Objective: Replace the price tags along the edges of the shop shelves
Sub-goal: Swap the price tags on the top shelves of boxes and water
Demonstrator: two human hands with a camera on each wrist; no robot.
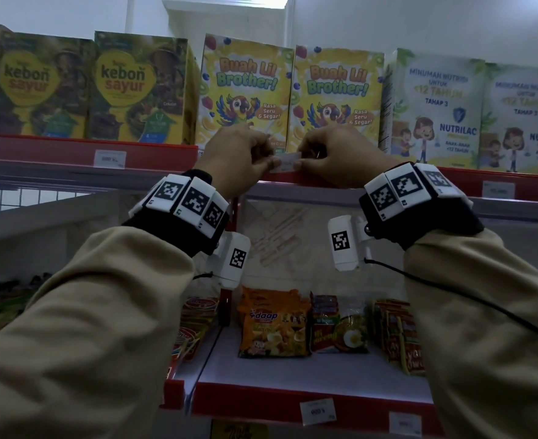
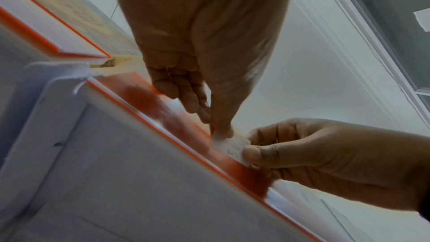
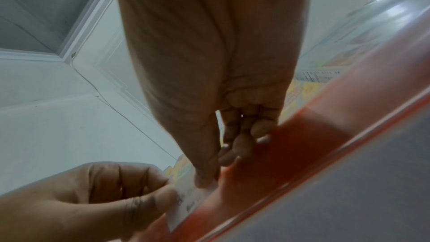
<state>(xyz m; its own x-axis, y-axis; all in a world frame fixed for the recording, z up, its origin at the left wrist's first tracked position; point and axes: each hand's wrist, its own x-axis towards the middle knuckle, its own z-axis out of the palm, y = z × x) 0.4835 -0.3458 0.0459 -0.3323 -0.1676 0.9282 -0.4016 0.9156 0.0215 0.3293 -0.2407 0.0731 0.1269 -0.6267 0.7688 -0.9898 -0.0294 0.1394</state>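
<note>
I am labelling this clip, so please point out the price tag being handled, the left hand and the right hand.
price tag (image 1: pixel 288 162), head view, its white middle between both thumbs.
left hand (image 1: pixel 234 156), head view, back of the hand.
right hand (image 1: pixel 340 160), head view, back of the hand.

Top shelf (image 1: pixel 81 150) in front of me, red edge, carries drink boxes (image 1: pixel 245 90) upright in a row. Lower shelf (image 1: pixel 293 375) holds noodle packets (image 1: pixel 274 324), price tags (image 1: pixel 317 411) on its edge.
</note>
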